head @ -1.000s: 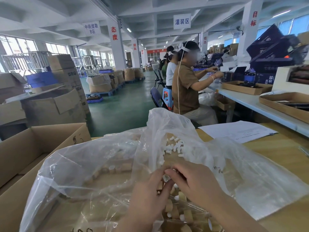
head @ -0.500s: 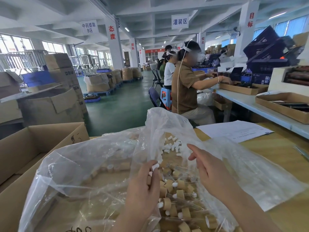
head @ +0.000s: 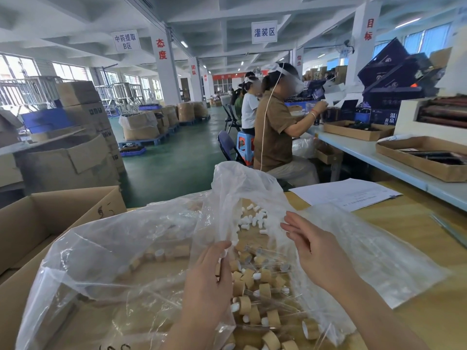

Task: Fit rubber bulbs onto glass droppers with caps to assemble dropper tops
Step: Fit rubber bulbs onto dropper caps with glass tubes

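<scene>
Head view: the left hand [head: 207,284] is clenched, its grip curled round one tan-capped glass dropper [head: 217,269] with a small white tip showing at the fingertips [head: 220,248]. Whether a bulb is already seated there is too hidden to tell. The right hand [head: 318,253] is released, fingers straight and holding nothing, just to the right of that grip. The heap of loose white rubber bulbs [head: 249,219] lies beyond both hands inside the crumpled clear plastic bag [head: 126,261]. The pile of tan cylindrical caps with thin glass tubes [head: 255,279] lies between and below the hands. The step looks like fetching a bulb. The free hand should reach forward past the bag's raised fold and pinch a single bulb by its round end. It should then bring the open neck square to the cap in the left grip and press straight, since thin glass would likely snap under a sideways load
</scene>
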Demonstrator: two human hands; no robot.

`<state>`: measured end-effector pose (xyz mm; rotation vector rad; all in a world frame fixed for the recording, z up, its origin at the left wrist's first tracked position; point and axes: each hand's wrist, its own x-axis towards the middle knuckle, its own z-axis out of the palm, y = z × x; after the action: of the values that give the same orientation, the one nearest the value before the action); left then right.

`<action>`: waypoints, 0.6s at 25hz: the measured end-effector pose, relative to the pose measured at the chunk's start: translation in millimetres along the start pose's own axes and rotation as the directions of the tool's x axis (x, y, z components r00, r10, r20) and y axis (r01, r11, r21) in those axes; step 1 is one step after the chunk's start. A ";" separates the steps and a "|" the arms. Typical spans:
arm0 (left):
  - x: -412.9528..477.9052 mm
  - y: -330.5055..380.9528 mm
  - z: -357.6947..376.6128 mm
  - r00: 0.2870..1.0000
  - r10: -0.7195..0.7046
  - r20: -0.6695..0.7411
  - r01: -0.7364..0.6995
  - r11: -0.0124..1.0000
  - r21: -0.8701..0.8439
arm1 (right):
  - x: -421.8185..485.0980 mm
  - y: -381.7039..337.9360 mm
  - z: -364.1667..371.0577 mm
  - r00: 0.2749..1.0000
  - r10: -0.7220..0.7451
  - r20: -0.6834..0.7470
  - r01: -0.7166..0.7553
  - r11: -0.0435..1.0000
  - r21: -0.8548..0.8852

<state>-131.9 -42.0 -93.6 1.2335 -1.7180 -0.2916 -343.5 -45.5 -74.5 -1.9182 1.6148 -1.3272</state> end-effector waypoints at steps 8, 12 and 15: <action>-2.5 -3.6 5.8 0.971 0.099 0.220 -0.090 0.995 -0.047 | -9.1 -18.6 17.4 0.968 -0.117 -0.223 0.203 0.889 0.411; -4.1 -2.9 6.9 0.923 0.108 0.371 -0.091 0.994 -0.061 | -14.9 -27.9 30.3 0.970 -0.060 -0.237 0.206 0.722 0.660; -4.3 -1.2 6.3 0.920 0.113 0.376 -0.095 0.993 -0.067 | -15.4 -29.6 32.2 0.972 0.023 -0.235 0.160 0.665 0.729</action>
<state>-136.1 -41.0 -99.9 1.0958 -2.0871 -0.5324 -299.1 -32.5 -77.0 -1.3413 0.8188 -1.9073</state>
